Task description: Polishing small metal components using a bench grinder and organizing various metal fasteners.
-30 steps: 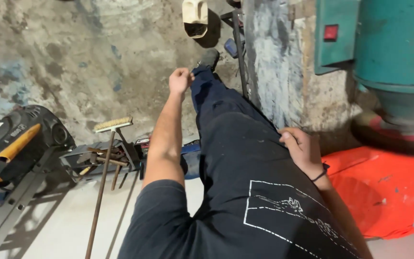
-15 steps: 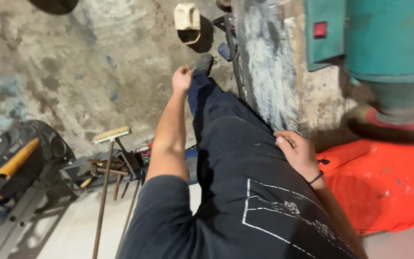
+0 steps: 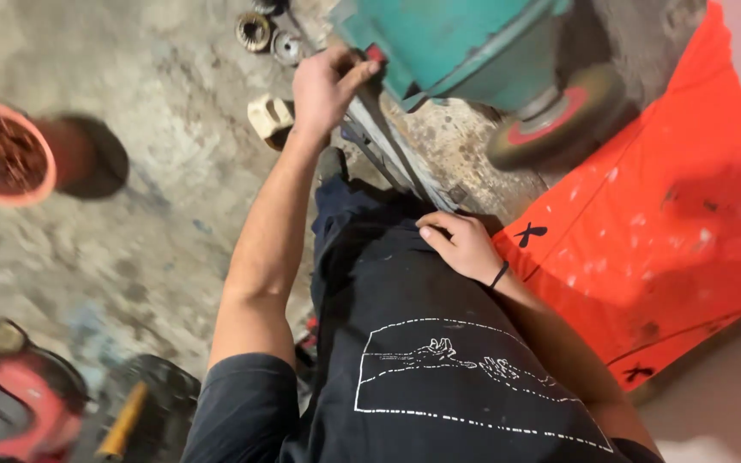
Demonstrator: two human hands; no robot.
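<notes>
Teal-painted metal grinding machine (image 3: 465,43), seemingly heavy and rigid, stands on the stained concrete floor (image 3: 156,197), where the left hand (image 3: 323,86) presses loosely curled fingers against its front edge while the right hand (image 3: 460,244), fingers bent, rests on the dark trouser leg (image 3: 405,283) below it.

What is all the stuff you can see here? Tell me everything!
Teal metal machine: one, teal, top middle.
Round grinding wheel with red centre: one, grey and red, on the machine's right side.
Small red button: one, red, on the machine by the left hand.
Orange paint-speckled sheet: one, orange, right.
Pink round bucket: one, pink, far left, on the floor.
Round metal gear parts: about two, grey, top.
Cream plastic piece: one, cream, floor below the left wrist.
Red power tool: one, blurred, bottom left.
Left hand: reaching to the machine.
Right hand: resting on dark clothing, black wristband.
</notes>
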